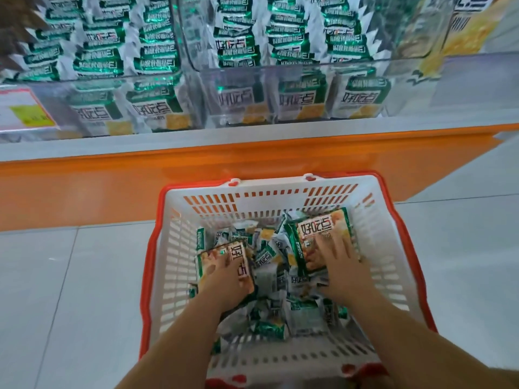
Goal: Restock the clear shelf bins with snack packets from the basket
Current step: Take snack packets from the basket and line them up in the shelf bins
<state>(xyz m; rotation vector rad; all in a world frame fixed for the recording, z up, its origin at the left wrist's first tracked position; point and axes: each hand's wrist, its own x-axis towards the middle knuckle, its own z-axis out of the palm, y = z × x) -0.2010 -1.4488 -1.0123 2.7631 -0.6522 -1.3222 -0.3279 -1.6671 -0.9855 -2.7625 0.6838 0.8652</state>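
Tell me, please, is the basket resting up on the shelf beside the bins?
No, the basket stands on the grey floor tiles, below the orange shelf base.

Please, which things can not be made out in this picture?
Head view:
- Grip of left hand and right hand on the packets: the hands' backs cover it.
- Basket floor: packets bury it; near rim cut by the bottom edge.
- Price label: blurred, cut by left edge.

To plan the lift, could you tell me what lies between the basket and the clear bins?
In the head view, the orange shelf front and the grey ledge above it.
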